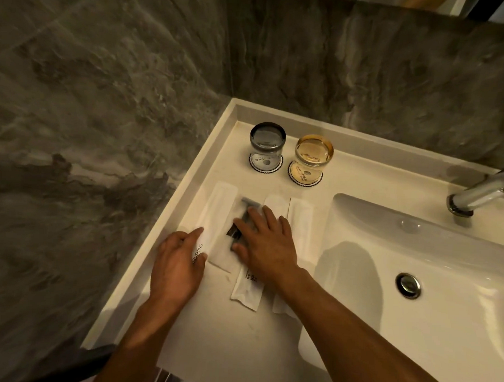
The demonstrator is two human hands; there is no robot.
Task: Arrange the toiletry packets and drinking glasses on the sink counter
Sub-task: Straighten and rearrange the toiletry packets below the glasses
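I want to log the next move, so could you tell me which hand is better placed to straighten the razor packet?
The right hand: it already lies flat on the razor packet, while the left hand rests on the leftmost packet.

Leftmost packet [215, 218] reads, seemingly, "BRUSHING".

Grey marbled wall tiles [105, 100] with pale veining fill the upper and left parts of the frame, meeting in a corner above the centre. A strip of mirror [440, 4] runs along the top right edge. The white worktop [240, 333] with a raised rim crosses from the lower left to the right edge. At the right its basin [454, 326] has a chrome drain [408, 285], and a chrome tap [473, 195] juts in from the right edge. The light is warm, dim and yellowish.
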